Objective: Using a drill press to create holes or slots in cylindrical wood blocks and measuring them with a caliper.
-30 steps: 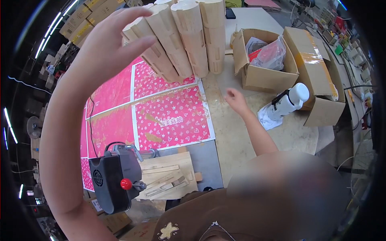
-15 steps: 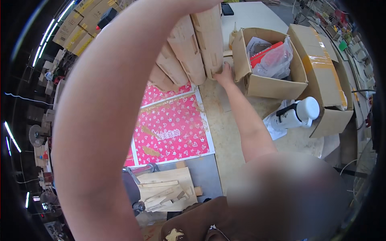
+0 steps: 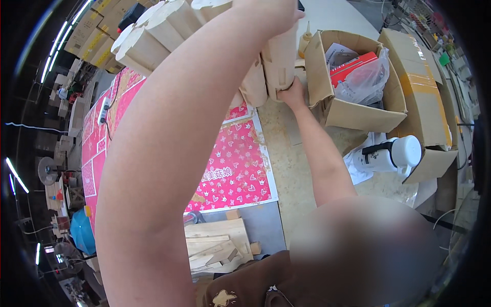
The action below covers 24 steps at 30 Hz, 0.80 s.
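Observation:
A tall, pale wooden post (image 3: 281, 64) with short slots cut in its face stands at the right end of a row of similar wooden pieces. My left arm reaches across the view, and my left hand (image 3: 279, 16) is closed over this post's upper end; part of the hand is cut off by the upper edge. Low on the same post, my right hand (image 3: 293, 94) grips its bottom corner, thumb toward the front. More wooden pieces (image 3: 171, 24) stand behind my left forearm, which hides much of the row.
Right of the post are an open cardboard box (image 3: 365, 113) with a red package and plastic bag, a taped carton (image 3: 422, 92) and a white bottle (image 3: 383, 155) on a cloth. A pink patterned sheet (image 3: 238, 174) covers the table's left part. Wood offcuts (image 3: 217, 245) lie nearer me.
The whole view has shifted, so the boxes and bottle appear farther right. My left forearm sits farther right and more wooden pieces show at upper left. Both hands stay at the post.

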### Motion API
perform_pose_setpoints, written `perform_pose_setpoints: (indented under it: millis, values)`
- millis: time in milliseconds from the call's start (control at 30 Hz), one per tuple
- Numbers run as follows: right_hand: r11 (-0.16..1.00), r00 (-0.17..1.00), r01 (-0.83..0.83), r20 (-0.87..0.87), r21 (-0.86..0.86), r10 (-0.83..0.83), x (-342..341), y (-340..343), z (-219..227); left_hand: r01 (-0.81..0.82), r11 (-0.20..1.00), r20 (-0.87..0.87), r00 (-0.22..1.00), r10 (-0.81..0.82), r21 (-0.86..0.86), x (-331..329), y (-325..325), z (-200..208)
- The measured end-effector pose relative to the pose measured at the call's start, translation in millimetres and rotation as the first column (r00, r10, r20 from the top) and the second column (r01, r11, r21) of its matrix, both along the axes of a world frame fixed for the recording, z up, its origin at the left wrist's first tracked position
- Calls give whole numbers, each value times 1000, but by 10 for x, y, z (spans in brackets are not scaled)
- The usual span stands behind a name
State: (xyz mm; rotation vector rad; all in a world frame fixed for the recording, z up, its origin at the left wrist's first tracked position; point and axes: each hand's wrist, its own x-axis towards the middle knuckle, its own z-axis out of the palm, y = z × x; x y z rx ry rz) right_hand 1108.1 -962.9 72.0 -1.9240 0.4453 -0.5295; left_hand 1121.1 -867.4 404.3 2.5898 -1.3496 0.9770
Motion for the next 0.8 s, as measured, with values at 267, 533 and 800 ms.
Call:
perform_pose_setpoints:
  millis: [267, 533, 800]
  values:
    - [998, 998, 57, 3, -27, -57, -644, 86, -31, 173, 982, 63, 984, -168, -77, -451, 107, -58]
    - [997, 995, -83, 54, 3, 82, -1435, 302, 106, 62, 996, 75, 996, -56, -70, -1106, 608, 29]
    - [976, 978, -206, -8, 71, 207, -1931, 1139, 346, 10, 1000, -383, 924, -1, 22, -1610, 1259, 295]
